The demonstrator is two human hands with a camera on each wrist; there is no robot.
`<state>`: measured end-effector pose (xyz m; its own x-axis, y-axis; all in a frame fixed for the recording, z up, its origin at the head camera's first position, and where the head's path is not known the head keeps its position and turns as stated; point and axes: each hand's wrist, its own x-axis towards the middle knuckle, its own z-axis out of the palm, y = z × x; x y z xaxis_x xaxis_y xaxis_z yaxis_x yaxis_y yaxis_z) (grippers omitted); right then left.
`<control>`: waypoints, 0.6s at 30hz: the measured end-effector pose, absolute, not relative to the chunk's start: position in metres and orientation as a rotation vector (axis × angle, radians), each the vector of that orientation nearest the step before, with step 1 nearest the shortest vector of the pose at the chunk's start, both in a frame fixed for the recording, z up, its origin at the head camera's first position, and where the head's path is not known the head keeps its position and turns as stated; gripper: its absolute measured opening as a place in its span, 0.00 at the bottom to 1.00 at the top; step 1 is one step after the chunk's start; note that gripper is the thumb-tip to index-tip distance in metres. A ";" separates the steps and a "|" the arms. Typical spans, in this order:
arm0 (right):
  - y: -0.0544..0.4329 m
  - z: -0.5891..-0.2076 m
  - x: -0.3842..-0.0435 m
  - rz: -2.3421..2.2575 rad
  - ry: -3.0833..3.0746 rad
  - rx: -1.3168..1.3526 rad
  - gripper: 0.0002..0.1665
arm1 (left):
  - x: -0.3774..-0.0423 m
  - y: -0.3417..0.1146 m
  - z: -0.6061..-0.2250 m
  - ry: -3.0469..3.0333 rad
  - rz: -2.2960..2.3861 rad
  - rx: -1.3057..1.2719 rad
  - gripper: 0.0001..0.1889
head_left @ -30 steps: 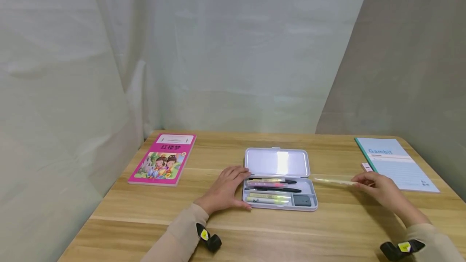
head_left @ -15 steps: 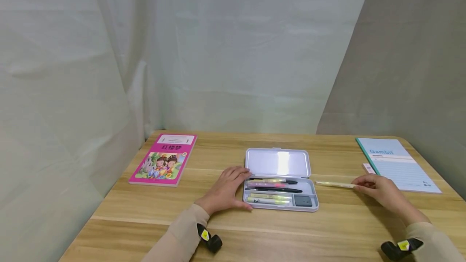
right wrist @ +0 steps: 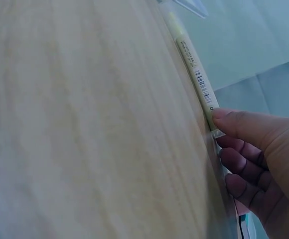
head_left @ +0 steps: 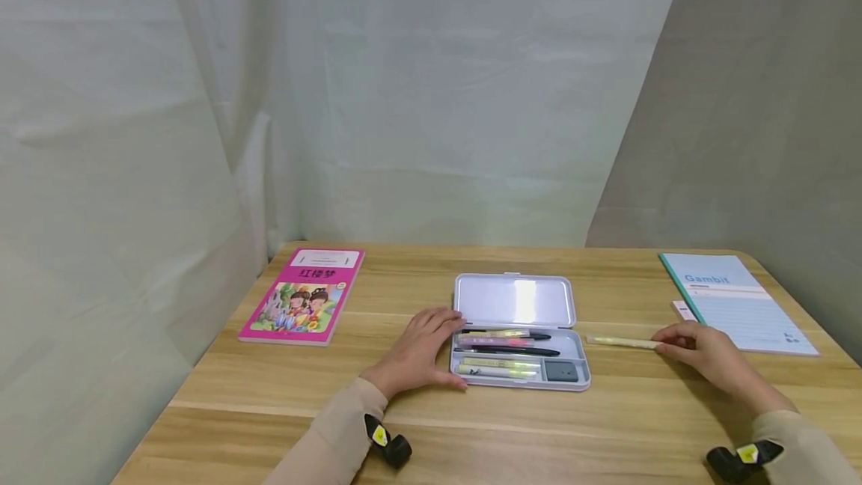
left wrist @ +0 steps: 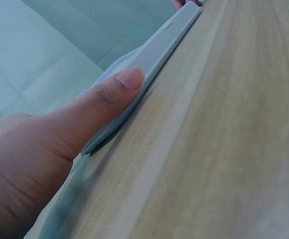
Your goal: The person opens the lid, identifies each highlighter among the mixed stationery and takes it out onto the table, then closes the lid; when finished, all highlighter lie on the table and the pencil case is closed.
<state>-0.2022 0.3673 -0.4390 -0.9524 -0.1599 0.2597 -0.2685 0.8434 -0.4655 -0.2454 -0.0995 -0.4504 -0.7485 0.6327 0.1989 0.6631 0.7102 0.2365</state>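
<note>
An open white pencil case (head_left: pixel 513 301) stands on the table with its lid tipped back. Inside lie several pens (head_left: pixel 508 352) and a dark grey block (head_left: pixel 560 371) in the right compartment. My left hand (head_left: pixel 420 350) holds the case's left end, fingers at the back corner and thumb along the front. In the left wrist view the thumb (left wrist: pixel 104 94) presses the case's front wall. To the right of the case, my right hand (head_left: pixel 700 350) pinches the right end of a pale yellow pen (right wrist: pixel 195 69) with a barcode, low at the tabletop.
A pink picture-covered book (head_left: pixel 303 296) lies at the table's left. On the right is a light blue notebook (head_left: pixel 741 305), with a small pink-and-white item (head_left: pixel 683 310) partly under its left edge. A pale curtain (head_left: pixel 431 96) hangs behind the wooden table (head_left: pixel 512 432).
The pen in my right hand has come down slightly towards the tabletop, turned a little, and shifted slightly right. The left hand keeps its place on the pencil case.
</note>
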 end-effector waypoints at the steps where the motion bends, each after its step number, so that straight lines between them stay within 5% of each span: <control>1: 0.367 -0.439 -0.202 0.759 -2.818 0.326 0.06 | -0.246 -0.100 -0.450 -2.808 -0.448 -1.068 0.53; 18: 0.361 -0.422 -0.201 0.761 -2.742 0.341 0.08 | -0.246 -0.099 -0.451 -2.793 -0.435 -1.078 0.53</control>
<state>-0.2005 0.3615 -0.4218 -0.9345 -0.1510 0.3224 -0.2956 0.8337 -0.4664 -0.2460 -0.0991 -0.4505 -0.7403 0.6390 0.2089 0.6722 0.7058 0.2234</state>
